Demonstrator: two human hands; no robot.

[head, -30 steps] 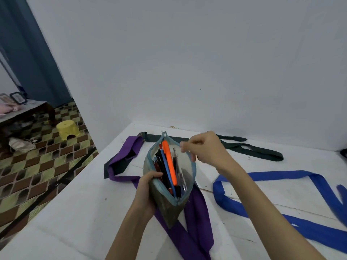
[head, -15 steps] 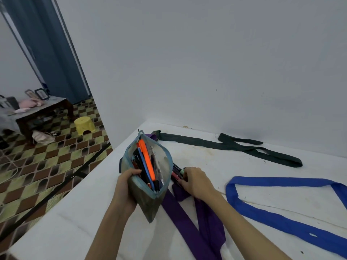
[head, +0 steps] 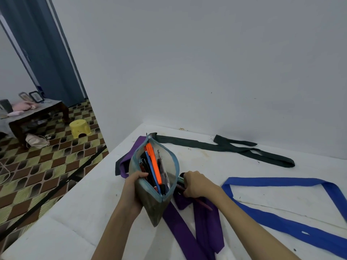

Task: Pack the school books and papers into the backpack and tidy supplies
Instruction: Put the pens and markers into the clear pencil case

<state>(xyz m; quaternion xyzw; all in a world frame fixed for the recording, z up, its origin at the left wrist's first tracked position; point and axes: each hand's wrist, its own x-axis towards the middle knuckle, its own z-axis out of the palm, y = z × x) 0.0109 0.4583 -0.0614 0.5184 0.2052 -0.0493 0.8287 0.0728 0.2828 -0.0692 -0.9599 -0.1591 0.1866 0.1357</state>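
White tabletop (head: 244, 177): left hand (head: 134, 192) grips open pencil case (head: 154, 177); right hand (head: 195, 184), lowered since, clutches loose pens (head: 181, 182) for packing.

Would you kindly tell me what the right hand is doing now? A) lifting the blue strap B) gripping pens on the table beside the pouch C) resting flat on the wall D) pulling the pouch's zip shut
B: the right hand curls round a bunch of pens lying on the purple strap, beside the open pouch held by the left hand.
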